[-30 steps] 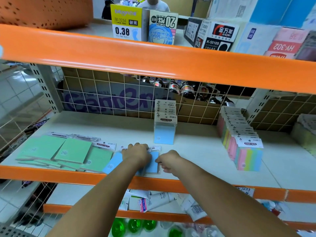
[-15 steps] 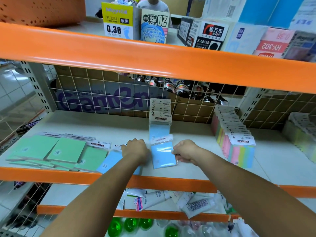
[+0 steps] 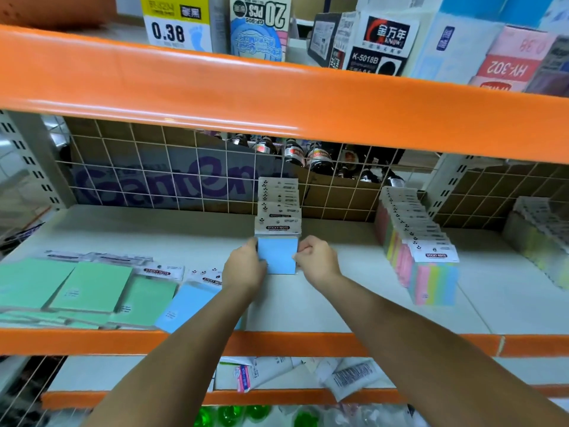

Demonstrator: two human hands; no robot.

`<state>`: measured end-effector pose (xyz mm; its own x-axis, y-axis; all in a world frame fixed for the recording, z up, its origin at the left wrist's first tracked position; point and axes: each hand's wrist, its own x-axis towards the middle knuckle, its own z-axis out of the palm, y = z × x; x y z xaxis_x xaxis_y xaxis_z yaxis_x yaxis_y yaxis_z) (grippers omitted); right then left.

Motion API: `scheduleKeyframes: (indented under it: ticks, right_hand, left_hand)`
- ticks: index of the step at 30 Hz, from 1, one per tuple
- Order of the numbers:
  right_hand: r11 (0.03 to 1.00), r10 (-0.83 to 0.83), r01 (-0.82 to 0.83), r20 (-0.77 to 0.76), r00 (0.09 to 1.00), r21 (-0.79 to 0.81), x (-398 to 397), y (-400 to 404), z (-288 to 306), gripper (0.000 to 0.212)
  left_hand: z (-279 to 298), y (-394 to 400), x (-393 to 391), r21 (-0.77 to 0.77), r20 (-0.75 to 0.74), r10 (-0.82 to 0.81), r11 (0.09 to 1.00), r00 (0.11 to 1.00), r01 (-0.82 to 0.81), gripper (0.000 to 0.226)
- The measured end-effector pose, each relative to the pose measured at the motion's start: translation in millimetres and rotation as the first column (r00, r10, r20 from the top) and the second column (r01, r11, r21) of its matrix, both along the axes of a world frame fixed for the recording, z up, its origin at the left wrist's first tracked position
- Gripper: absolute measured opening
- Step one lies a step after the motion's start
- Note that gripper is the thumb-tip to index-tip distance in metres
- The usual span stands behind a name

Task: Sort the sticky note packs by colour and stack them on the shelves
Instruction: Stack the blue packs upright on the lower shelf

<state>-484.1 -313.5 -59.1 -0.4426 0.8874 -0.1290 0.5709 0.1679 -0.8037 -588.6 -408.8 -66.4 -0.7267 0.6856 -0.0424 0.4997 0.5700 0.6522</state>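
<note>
A blue sticky note pack (image 3: 277, 257) stands upright at the front of a row of blue packs (image 3: 278, 204) in the middle of the white shelf (image 3: 354, 303). My left hand (image 3: 244, 266) grips its left edge and my right hand (image 3: 317, 260) grips its right edge. Another blue pack (image 3: 187, 303) lies flat near the shelf's front, partly under my left forearm. Several green packs (image 3: 86, 288) lie flat at the left. A row of rainbow-coloured packs (image 3: 425, 263) stands at the right.
A wire grid (image 3: 154, 180) backs the shelf, with bottles behind it. An orange beam (image 3: 277, 97) runs overhead, carrying boxes of pens. More pale packs (image 3: 542, 229) stand at the far right. Tubes lie on the shelf below.
Both hands lifted a blue pack from the shelf's front edge and carried it back, standing it upright against the blue row.
</note>
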Motion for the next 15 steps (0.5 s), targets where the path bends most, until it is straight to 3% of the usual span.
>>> scheduleKeyframes:
  ticks: [8, 15]
  right_hand:
    - [0.990, -0.054, 0.048, 0.043, 0.998, 0.134, -15, 6, -9, 0.015]
    - [0.982, -0.088, 0.068, 0.106, 0.990, 0.177, -12, 7, -18, 0.018]
  left_hand:
    - [-6, 15, -9, 0.024, -0.023, 0.006, 1.000, 1.000, -0.005, 0.018]
    - [-11, 20, -8, -0.084, -0.062, 0.022, 0.996, 0.998, -0.027, 0.027]
